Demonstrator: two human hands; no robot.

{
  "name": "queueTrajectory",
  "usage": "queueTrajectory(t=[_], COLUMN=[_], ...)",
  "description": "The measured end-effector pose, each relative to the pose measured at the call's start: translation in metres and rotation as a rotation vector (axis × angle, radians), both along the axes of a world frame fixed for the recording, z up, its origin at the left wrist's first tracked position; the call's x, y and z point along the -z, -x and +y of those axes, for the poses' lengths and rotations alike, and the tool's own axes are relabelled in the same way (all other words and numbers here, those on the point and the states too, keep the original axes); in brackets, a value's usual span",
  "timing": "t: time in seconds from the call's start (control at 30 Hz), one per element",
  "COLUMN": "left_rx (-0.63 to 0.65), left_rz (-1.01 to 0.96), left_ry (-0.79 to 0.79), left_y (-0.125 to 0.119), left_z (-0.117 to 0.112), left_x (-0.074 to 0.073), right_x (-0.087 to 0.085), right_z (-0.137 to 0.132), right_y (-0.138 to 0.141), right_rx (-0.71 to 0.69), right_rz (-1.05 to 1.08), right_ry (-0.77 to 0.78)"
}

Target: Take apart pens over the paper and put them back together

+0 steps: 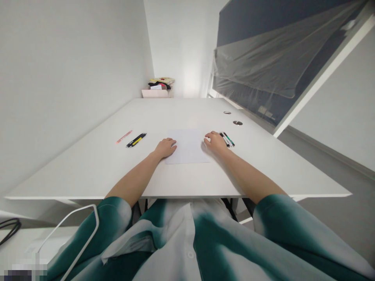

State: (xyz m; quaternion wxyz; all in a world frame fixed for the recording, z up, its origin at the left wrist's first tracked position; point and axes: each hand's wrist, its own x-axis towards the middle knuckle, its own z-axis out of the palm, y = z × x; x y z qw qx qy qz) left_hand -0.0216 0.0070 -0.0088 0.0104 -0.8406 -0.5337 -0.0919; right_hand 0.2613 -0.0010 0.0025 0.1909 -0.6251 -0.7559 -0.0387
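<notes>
A blank white sheet of paper (pixel 187 146) lies flat in the middle of the white table (pixel 88 175). My left hand (pixel 165 148) rests palm down against the sheet's left edge, holding nothing. My right hand (pixel 215 142) rests at the right edge, its fingers curled lightly onto the paper, also holding nothing. Just beyond that hand lie several black-and-white pens (pixel 227 139). To the left of the sheet are a black-and-yellow pen pair (pixel 136 139) and a pink highlighter (pixel 124 136).
Two round cable grommets (pixel 237 123) sit in the tabletop at far right. A pink box with stacked items (pixel 156 88) stands beyond the far end. A plastic-wrapped dark panel (pixel 263 58) leans at right, and a wall runs along the left. A white wire loop (pixel 73 234) lies lower left.
</notes>
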Motion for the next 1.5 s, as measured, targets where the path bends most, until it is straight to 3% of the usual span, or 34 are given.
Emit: queueTrajectory(t=[0.3,1.5], left_rx=[0.001,-0.003], left_rz=[0.006,-0.043], left_ry=[0.035,0.025], left_y=[0.0,0.002], left_z=[0.004,0.007], left_x=[0.003,0.007], right_x=[0.019,0.023], right_z=[0.0,0.003], right_y=[0.01,0.009], right_rx=[-0.159,-0.147], right_rz=[-0.085,-0.073], right_ry=[0.132,0.131])
